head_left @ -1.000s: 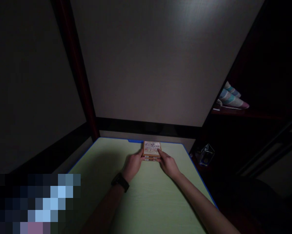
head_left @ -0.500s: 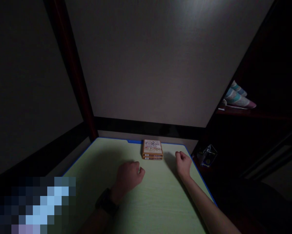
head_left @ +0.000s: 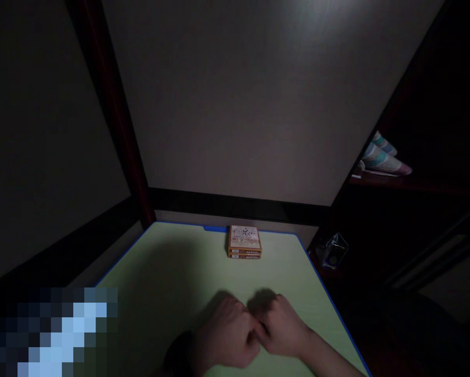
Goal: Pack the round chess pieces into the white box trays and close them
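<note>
A small stack of orange-edged boxes (head_left: 245, 242) with a printed top lies at the far edge of a pale green table (head_left: 172, 272) with a blue rim. My left hand (head_left: 225, 337), with a dark watch on the wrist, and my right hand (head_left: 284, 327) rest side by side on the near part of the table, knuckles touching. Both are curled into loose fists, and nothing shows in either. The boxes sit well beyond them, untouched.
A grey wall and a dark red post (head_left: 113, 115) stand behind the table. To the right, a dark shelf holds folded striped cloth (head_left: 384, 157), with a small clear container (head_left: 335, 250) below it. A pixelated patch covers the lower left corner.
Both hands let go of the stack of boxes, drew back toward me, closed into fists, and came together near the table's front. The boxes stayed in place.
</note>
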Available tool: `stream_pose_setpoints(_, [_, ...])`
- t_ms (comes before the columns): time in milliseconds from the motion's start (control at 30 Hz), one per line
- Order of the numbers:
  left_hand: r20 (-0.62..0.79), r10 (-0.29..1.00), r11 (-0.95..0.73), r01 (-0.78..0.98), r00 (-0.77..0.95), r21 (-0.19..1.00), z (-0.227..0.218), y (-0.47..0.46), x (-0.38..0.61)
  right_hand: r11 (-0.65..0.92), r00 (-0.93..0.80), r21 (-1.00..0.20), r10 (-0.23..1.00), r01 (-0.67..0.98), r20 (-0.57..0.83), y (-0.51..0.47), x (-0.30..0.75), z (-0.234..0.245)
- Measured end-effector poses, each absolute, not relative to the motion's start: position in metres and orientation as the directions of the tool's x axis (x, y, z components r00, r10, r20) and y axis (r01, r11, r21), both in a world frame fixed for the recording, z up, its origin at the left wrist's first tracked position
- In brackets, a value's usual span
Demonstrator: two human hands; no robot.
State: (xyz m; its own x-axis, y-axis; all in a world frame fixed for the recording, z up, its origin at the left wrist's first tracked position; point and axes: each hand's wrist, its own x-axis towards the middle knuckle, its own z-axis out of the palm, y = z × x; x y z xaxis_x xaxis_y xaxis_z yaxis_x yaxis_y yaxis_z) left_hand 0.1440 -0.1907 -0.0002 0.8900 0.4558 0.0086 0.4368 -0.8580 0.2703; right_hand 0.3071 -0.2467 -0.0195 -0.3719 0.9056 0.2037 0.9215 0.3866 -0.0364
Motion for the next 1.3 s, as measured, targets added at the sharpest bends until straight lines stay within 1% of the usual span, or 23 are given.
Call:
stream_pose_setpoints(100, [0.047, 0.462, -0.855, 0.43, 0.886, 0.291, 0.0, -0.186, 0.143, 0.356, -0.343, -0.052, 0.923, 0.933, 0.174, -0.241, 0.312, -0.018])
stream_pose_setpoints(233, [0.082, 0.476, -0.858, 0.441, 0.876, 0.264, -0.002, -0.184, 0.144, 0.278, -0.266, -0.071, 0.954, 0.958, 0.141, -0.241, 0.312, -0.016])
stream_pose_setpoints(333, [0.086, 0.474, -0.862, 0.442, 0.876, 0.25, -0.003, -0.185, 0.145, 0.249, -0.238, -0.083, 0.963, 0.965, 0.128, -0.242, 0.31, -0.014])
stream_pose_setpoints(633, [0.046, 0.481, -0.856, 0.458, 0.875, 0.24, 0.004, -0.185, 0.147, 0.232, -0.217, -0.113, 0.968, 0.966, 0.128, -0.241, 0.311, -0.016])
stream_pose_setpoints(867, [0.099, 0.479, -0.863, 0.447, 0.872, 0.237, -0.001, -0.186, 0.145, 0.235, -0.217, -0.134, 0.967, 0.963, 0.132, -0.241, 0.309, -0.016])
stream_pose_setpoints(967, [0.097, 0.475, -0.864, 0.443, 0.875, 0.238, -0.002, -0.186, 0.145, 0.231, -0.21, -0.174, 0.969, 0.957, 0.133, -0.24, 0.31, -0.016])
stream_pose_setpoints(1033, [0.094, 0.481, -0.861, 0.448, 0.872, 0.241, -0.002, -0.186, 0.146, 0.218, -0.191, -0.254, 0.973, 0.942, 0.127, -0.239, 0.313, -0.014])
stream_pose_setpoints(1067, [0.089, 0.487, -0.857, 0.455, 0.869, 0.244, -0.002, -0.186, 0.146, 0.201, -0.173, -0.32, 0.978, 0.926, 0.113, -0.238, 0.315, -0.013])
stream_pose_setpoints(1133, [0.073, 0.497, -0.848, 0.466, 0.865, 0.254, 0.0, -0.186, 0.146, 0.128, -0.122, -0.51, 0.991, 0.851, 0.045, -0.235, 0.324, -0.009])
stream_pose_setpoints(1200, [0.048, 0.5, -0.84, 0.471, 0.864, 0.27, 0.002, -0.186, 0.146, -0.005, -0.053, -0.71, 0.997, 0.705, -0.06, -0.229, 0.334, -0.006])
stream_pose_setpoints(1233, [0.038, 0.498, -0.838, 0.47, 0.866, 0.276, 0.003, -0.186, 0.147, -0.073, -0.015, -0.78, 0.994, 0.622, -0.105, -0.226, 0.34, -0.005])
stream_pose_setpoints(1300, [0.028, 0.495, -0.839, 0.469, 0.868, 0.276, 0.005, -0.185, 0.147, -0.181, 0.072, -0.852, 0.983, 0.491, -0.168, -0.217, 0.35, -0.003])
